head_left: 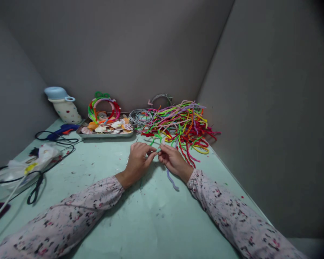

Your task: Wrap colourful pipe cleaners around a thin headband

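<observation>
My left hand (138,160) and my right hand (174,160) meet over the pale green table (151,223), thumbs and fingertips pinched together. Between them is a small pale green piece (158,150), held from both sides; its full shape is hidden by the fingers. A lilac fuzzy stem (172,181) hangs down by my right hand, its lower end near the tabletop. Just behind my hands lies a heap of colourful fuzzy stems (183,122).
A metal tray (108,135) of seashells bears fuzzy rings (116,111). Coiled grey wire (143,117) lies beside it. At left are a bottle (66,108), a blue glue gun (61,131), black cables (35,192) and a plastic bag (40,158). Grey walls surround the table.
</observation>
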### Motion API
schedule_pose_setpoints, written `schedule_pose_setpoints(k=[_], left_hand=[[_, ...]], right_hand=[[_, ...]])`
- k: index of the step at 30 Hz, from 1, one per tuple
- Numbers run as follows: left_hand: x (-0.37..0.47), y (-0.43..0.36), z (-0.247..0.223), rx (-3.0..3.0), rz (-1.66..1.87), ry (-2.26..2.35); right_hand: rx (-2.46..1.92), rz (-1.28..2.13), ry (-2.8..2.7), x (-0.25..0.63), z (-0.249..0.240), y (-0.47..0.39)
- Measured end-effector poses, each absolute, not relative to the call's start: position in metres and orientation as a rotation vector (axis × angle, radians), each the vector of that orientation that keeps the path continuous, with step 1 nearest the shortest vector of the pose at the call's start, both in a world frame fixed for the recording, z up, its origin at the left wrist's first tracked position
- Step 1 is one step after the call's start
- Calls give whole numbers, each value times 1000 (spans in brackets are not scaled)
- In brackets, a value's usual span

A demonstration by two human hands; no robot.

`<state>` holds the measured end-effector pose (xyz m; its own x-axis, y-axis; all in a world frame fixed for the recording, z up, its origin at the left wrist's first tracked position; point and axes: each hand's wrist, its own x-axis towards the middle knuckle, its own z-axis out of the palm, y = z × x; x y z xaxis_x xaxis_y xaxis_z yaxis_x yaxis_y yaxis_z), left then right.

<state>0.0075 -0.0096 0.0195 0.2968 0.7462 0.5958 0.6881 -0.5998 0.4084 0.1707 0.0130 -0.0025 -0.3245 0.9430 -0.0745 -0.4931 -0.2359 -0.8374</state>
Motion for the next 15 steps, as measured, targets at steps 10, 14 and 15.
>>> schedule_pose_setpoints(k=[10, 14, 15], left_hand=[[7, -9, 19, 2467, 1205, 1363], [7, -10, 21, 2470, 1202, 1353], [7, -10, 21, 2465, 1201, 1353]], right_hand=[[-711, 1764, -883, 171, -3, 14], [-725, 1770, -891, 171, -1, 12], [-731, 1767, -893, 170, -1, 11]])
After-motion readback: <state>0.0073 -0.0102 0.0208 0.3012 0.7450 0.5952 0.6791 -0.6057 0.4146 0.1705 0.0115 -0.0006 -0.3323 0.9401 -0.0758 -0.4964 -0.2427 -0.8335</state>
